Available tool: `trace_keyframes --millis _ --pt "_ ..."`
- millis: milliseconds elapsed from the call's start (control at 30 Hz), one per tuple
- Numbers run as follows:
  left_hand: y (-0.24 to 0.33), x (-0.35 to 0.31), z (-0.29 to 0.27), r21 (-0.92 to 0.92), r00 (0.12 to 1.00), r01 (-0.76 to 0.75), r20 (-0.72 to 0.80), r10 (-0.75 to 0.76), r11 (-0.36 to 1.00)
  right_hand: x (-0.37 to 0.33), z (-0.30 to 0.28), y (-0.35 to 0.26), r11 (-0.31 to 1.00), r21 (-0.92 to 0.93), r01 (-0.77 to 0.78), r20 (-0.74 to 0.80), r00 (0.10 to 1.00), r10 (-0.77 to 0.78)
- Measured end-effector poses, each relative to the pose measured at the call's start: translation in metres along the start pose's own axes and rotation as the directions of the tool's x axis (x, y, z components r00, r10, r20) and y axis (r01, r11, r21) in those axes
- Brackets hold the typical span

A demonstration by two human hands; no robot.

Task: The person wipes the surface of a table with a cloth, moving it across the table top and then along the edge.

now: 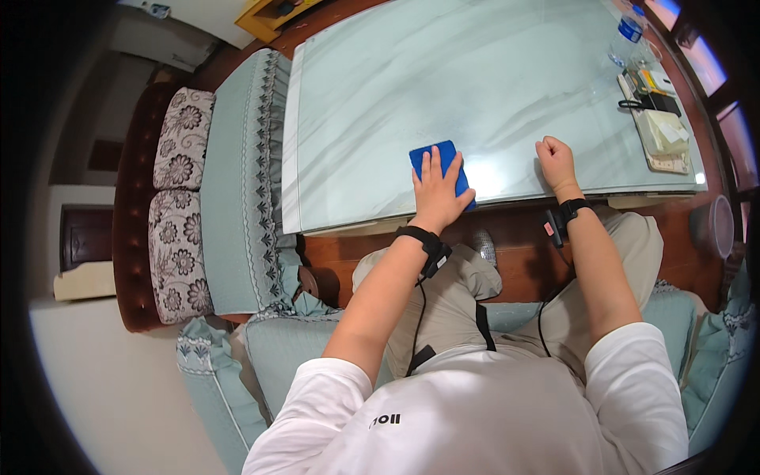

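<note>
My left hand (pixel 437 190) lies flat on a folded blue cloth (pixel 448 149), fingers stretched and thumb spread to the side. Beneath the cloth is the pale, marble-patterned table (pixel 372 87) with a glossy top; the cloth rests close to its near edge. Part of the cloth is hidden under my palm and fingers. To the right, my right hand (pixel 557 165) is curled into a fist near the same edge, apart from the cloth. Nothing shows in that fist. Both wrists wear black straps with small devices and cables.
At the table's right side are a clear bottle (pixel 625 39) with a blue label, a packet of tissues (pixel 665 131) and several small items. A teal-covered sofa (pixel 233 174) with floral cushions stands left. A translucent bin (pixel 716 227) is at the right.
</note>
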State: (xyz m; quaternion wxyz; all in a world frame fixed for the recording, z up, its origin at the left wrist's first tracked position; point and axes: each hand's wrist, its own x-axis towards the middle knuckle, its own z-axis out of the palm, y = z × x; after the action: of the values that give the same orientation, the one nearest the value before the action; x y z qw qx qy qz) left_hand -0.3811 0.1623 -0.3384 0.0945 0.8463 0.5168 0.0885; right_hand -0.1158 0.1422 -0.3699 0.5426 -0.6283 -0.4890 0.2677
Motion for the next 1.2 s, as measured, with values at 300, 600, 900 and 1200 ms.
trace_keyframes --millis 300,600,900,1200 --pt "0.002 -0.029 0.003 0.007 0.999 0.042 0.013 -0.042 0.999 -0.004 0.005 0.005 0.998 -0.037 0.042 -0.005 0.999 -0.042" --pt "0.008 -0.002 0.000 -0.004 0.990 0.131 0.046 -0.130 0.991 0.000 0.001 -0.010 0.998 -0.050 0.026 0.017 1.000 -0.025" --pt "-0.007 0.097 -0.008 -0.003 0.977 0.151 0.155 -0.148 0.989 -0.008 0.008 -0.026 0.968 -0.251 0.024 0.126 0.992 0.008" --pt "-0.026 0.212 -0.014 0.046 0.935 0.293 0.195 -0.296 0.955 -0.010 0.005 -0.031 0.960 -0.277 0.041 0.127 0.992 -0.006"
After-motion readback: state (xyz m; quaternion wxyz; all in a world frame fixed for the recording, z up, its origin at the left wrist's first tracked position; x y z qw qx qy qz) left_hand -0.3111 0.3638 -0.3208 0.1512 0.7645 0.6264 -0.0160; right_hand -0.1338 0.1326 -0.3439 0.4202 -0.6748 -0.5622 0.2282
